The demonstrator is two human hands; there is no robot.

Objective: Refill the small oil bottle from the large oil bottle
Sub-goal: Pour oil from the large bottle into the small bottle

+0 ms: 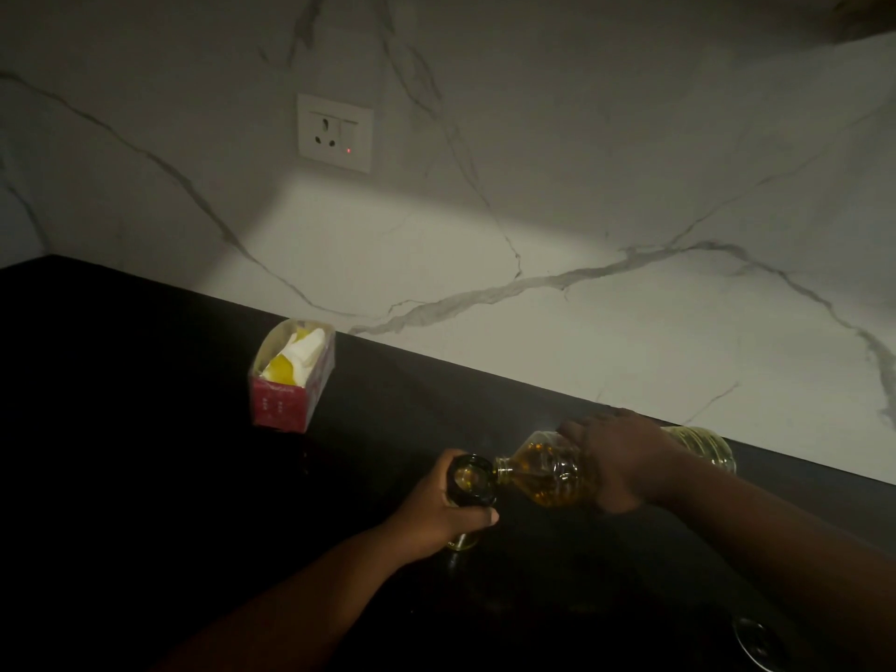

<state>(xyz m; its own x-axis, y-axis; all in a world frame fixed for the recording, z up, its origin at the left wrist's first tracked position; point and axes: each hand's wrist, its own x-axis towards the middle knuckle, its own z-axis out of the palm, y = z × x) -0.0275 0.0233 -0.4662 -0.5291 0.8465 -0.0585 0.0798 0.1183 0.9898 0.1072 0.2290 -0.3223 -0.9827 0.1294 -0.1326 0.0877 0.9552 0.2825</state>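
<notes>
Pouring is under way on a dark counter [145,429]: the right hand [625,465] is wrapped around the middle of the large oil bottle [543,470], which is tipped almost flat, its base pointing right toward the wall and its neck pointing left. Golden oil fills the lower side of the clear ribbed body near the neck. The open mouth of the large bottle sits right at the rim of the small oil bottle [471,480], touching it or just above; which one cannot be told in the dim light.

The small bottle is dark glass and stands upright on the counter, seen from above, with a yellow glint of oil inside its opening. The left hand [443,514] is clamped around it just below the rim, thumb toward the near side, fingers curled around the far left.

Farther back and to the left, well apart from the bottles, a pink box [291,380] stands open with white and yellow items inside. Behind the counter rises a white marble wall [582,162] with grey veins, carrying a socket [334,133] with a small red light.
</notes>
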